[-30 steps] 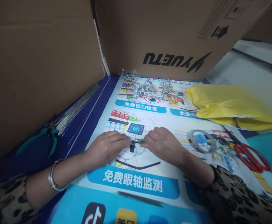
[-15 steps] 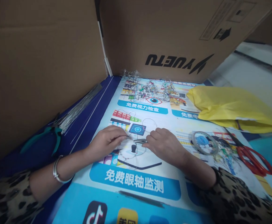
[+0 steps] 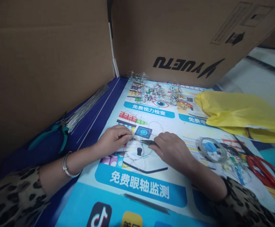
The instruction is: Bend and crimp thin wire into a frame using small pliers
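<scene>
My left hand (image 3: 115, 139) is closed, thumb and forefinger pinching a thin wire (image 3: 134, 137) above the printed sheet. Opposite it, my right hand (image 3: 171, 148) wraps around small needle-nose pliers (image 3: 148, 142). Their dark, narrow jaws point left and stop just short of the left fingertips; whether they grip the wire is too fine to tell. Fine wire loops spread out above and below the two hands, partly lost against the print. The pliers' handles are hidden inside my right hand.
Cardboard panels (image 3: 165, 34) stand behind and left. Teal-handled pliers (image 3: 64, 138) and a bundle of straight wires (image 3: 86, 108) lie left. Tangled beaded wire pieces (image 3: 158, 90) sit at the back. Rightward are a clear ring-shaped roll (image 3: 200, 149), red scissors (image 3: 265, 171) and a yellow bag (image 3: 243, 110).
The whole view has shifted slightly, so everything appears further right. The pliers' jaws show more now and sit a little further from my left fingertips. Both hands keep their grips.
</scene>
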Demonstrator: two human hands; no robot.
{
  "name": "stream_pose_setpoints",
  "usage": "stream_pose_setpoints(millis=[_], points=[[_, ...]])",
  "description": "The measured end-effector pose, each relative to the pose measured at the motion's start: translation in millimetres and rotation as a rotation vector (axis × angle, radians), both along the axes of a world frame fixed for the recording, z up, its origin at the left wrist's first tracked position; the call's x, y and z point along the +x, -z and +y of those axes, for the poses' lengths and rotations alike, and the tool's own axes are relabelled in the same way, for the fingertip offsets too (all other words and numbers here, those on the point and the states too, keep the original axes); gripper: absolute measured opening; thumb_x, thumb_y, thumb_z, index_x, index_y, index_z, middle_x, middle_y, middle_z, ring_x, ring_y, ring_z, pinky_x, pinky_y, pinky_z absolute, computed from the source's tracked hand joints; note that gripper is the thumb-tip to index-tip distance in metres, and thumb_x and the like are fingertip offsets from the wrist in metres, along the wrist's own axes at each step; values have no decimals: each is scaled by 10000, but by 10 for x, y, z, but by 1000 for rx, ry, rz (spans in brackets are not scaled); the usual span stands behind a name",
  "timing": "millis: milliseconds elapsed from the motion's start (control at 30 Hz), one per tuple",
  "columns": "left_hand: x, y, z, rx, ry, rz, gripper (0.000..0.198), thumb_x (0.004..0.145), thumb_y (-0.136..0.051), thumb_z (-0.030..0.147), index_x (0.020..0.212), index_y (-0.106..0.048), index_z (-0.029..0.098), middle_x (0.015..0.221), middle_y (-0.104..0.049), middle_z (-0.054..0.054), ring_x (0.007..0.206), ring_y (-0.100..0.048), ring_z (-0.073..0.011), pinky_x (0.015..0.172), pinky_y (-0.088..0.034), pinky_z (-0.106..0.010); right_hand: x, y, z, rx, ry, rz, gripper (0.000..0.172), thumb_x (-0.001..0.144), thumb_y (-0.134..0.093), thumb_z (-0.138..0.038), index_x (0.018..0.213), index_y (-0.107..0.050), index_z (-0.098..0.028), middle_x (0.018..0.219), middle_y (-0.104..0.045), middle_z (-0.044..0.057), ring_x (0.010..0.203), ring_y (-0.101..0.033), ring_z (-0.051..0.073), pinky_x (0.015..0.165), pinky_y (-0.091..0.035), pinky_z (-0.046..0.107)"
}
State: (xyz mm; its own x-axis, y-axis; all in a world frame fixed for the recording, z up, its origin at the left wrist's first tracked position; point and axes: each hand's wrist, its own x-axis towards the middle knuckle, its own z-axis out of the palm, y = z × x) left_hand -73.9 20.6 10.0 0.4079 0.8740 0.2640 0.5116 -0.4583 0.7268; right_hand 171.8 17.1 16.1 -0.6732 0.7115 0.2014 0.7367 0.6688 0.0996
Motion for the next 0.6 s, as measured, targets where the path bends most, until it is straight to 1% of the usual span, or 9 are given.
stream_pose_setpoints(millis=[133, 367, 600], points=[[-5, 9, 10, -8, -22, -8, 151, 846, -528, 233, 827, -661, 164, 797, -652, -23, 780, -592, -132, 726, -449, -241, 34, 0, 18, -11, 6, 9, 275, 883, -454, -414, 746, -553, -197, 731, -575, 32, 710, -480, 181, 647, -265, 299], [-19, 20, 21, -10, -67, -30, 125, 832, -534, 193, 860, -651, 162, 817, -650, -23, 783, -591, -128, 722, -453, -241, 27, 24, 31, 17, -13, 24, 285, 883, -450, -416, 736, -547, -192, 726, -567, 38, 712, -474, 179, 645, -265, 299], [-32, 67, 50, 4, -78, -76, 126, 822, -537, 167, 846, -661, 159, 913, -641, -51, 872, -594, -143, 796, -466, -271, 23, 26, 33, 21, -28, 30, 294, 883, -455, -411, 726, -555, -183, 724, -570, 50, 705, -471, 173, 637, -263, 299]])
